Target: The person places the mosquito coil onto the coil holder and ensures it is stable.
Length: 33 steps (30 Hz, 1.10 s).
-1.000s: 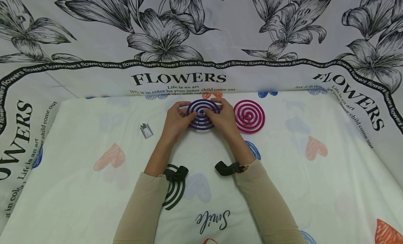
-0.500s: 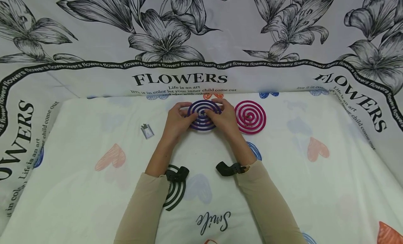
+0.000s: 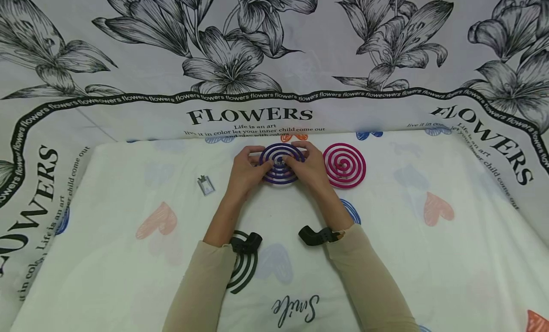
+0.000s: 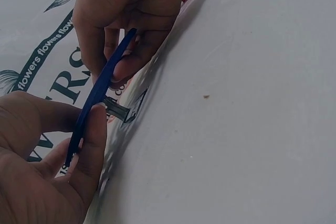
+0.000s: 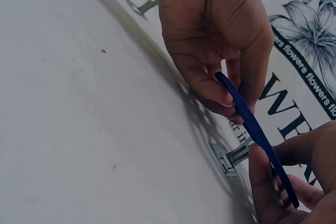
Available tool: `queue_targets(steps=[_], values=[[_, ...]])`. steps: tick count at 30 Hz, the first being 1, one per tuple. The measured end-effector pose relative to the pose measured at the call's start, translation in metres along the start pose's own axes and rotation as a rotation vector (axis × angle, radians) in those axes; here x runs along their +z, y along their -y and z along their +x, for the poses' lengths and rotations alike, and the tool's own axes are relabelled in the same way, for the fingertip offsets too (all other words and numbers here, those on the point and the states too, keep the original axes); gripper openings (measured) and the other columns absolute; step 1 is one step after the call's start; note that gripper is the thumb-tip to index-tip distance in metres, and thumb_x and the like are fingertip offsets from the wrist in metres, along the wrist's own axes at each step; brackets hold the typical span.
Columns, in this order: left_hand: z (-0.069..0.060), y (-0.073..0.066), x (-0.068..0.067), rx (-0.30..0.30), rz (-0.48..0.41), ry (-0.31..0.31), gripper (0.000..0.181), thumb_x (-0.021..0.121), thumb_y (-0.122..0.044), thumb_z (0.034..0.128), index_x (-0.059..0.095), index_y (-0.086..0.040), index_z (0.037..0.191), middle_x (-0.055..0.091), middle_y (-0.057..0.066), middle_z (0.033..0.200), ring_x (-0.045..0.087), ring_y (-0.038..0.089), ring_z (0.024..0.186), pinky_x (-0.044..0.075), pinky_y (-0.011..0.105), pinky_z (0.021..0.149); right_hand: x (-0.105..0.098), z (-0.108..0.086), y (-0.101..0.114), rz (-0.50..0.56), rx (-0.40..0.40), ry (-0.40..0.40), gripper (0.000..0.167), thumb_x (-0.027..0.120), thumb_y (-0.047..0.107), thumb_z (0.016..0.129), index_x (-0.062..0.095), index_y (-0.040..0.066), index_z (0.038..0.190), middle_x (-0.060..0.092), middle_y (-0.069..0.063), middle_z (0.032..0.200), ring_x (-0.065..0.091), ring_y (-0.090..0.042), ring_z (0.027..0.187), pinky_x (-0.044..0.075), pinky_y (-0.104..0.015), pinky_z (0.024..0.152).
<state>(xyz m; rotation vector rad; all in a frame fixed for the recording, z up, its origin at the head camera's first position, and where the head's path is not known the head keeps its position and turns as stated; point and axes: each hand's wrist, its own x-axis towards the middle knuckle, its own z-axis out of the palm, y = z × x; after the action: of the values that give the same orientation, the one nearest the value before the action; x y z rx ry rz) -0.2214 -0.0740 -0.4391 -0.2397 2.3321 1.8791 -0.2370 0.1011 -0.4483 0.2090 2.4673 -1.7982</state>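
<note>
Both hands hold a dark blue mosquito coil (image 4: 94, 93), raised over the cloth. My left hand (image 3: 246, 172) pinches its left edge and my right hand (image 3: 310, 167) its right edge, thumbs reaching towards the coil's centre. Edge-on in the right wrist view, the coil (image 5: 254, 129) looks slightly bowed. Under its middle stands a small metal coil stand (image 5: 228, 158); whether its tip is fitted into the coil cannot be told. To the right of my right hand sits a pink mosquito coil (image 3: 344, 186), with a bit of metal showing at its centre.
Another small metal stand (image 3: 206, 185) lies left of my left hand. A dark green coil (image 3: 249, 275) lies partly hidden under the left forearm. White printed cloth (image 3: 171, 284) covers the table, up to a flower-printed cloth (image 3: 377, 110) behind. Black wrist cameras (image 3: 246, 244) hang at both wrists.
The head view has shifted a little, so everything sits slightly lower and further right. Both hands keep their hold on the blue coil with little visible movement.
</note>
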Motion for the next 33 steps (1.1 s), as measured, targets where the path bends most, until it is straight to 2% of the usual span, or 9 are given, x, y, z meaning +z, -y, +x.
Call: queue_targets(steps=[5,8,14,18,23,26,29,33], values=[[0.000,0.000,-0.001,-0.024,-0.003,0.011,0.050,0.074,-0.009,0.0961,0.057,-0.006,0.143,0.073,0.025,0.123,0.076,0.033,0.103,0.061,0.021,0.066,0.001,-0.001,0.000,0.014,0.038,0.002,0.050,0.078,0.021,0.094,0.062,0.013,0.140,0.067,-0.015,0.116,0.063,-0.021,0.098,0.056,-0.024,0.082],[0.000,0.000,-0.002,-0.030,-0.008,0.018,0.051,0.074,-0.009,0.0961,0.056,-0.006,0.144,0.073,0.024,0.124,0.076,0.034,0.106,0.063,0.022,0.068,0.001,-0.002,0.002,0.015,0.043,0.000,0.050,0.078,0.021,0.094,0.063,0.013,0.140,0.067,-0.015,0.116,0.063,-0.022,0.099,0.057,-0.025,0.083],[0.002,0.001,-0.005,-0.035,0.000,0.027,0.051,0.074,-0.011,0.0965,0.056,-0.007,0.144,0.072,0.023,0.126,0.075,0.033,0.107,0.062,0.022,0.069,0.002,-0.003,0.004,-0.016,0.015,-0.016,0.049,0.080,0.023,0.093,0.064,0.010,0.138,0.068,-0.016,0.119,0.067,-0.024,0.100,0.064,-0.034,0.090],[0.005,0.000,-0.007,-0.043,0.014,0.051,0.052,0.075,-0.013,0.0968,0.056,-0.008,0.145,0.072,0.023,0.128,0.075,0.031,0.106,0.063,0.022,0.070,0.003,-0.003,0.005,-0.035,0.011,-0.031,0.049,0.079,0.023,0.094,0.064,0.010,0.139,0.069,-0.017,0.122,0.068,-0.027,0.105,0.064,-0.042,0.097],[0.007,-0.005,-0.009,-0.024,0.056,0.045,0.053,0.076,-0.015,0.0966,0.056,-0.010,0.146,0.073,0.021,0.128,0.074,0.030,0.107,0.060,0.020,0.071,0.003,-0.002,0.006,-0.055,-0.025,-0.058,0.050,0.080,0.024,0.093,0.064,0.011,0.138,0.067,-0.018,0.132,0.065,-0.031,0.117,0.060,-0.046,0.106],[0.006,-0.007,-0.010,-0.033,0.078,0.042,0.053,0.076,-0.016,0.0968,0.056,-0.011,0.146,0.073,0.020,0.127,0.073,0.029,0.108,0.057,0.019,0.071,0.004,-0.001,0.006,-0.093,-0.067,-0.075,0.049,0.081,0.025,0.092,0.065,0.010,0.137,0.066,-0.018,0.135,0.064,-0.032,0.124,0.058,-0.047,0.110],[0.004,-0.007,-0.009,-0.045,0.082,0.049,0.054,0.076,-0.016,0.0971,0.056,-0.012,0.147,0.072,0.019,0.128,0.072,0.028,0.108,0.058,0.020,0.071,0.004,-0.001,0.004,-0.144,-0.110,-0.090,0.048,0.081,0.023,0.092,0.067,0.008,0.135,0.067,-0.017,0.135,0.063,-0.032,0.127,0.057,-0.046,0.111],[0.002,-0.005,-0.005,-0.032,0.105,0.039,0.053,0.074,-0.017,0.0981,0.057,-0.011,0.147,0.070,0.019,0.129,0.073,0.030,0.106,0.062,0.024,0.071,0.002,-0.001,0.003,-0.199,-0.147,-0.093,0.046,0.081,0.022,0.092,0.069,0.006,0.133,0.068,-0.017,0.134,0.062,-0.032,0.129,0.055,-0.045,0.112]])
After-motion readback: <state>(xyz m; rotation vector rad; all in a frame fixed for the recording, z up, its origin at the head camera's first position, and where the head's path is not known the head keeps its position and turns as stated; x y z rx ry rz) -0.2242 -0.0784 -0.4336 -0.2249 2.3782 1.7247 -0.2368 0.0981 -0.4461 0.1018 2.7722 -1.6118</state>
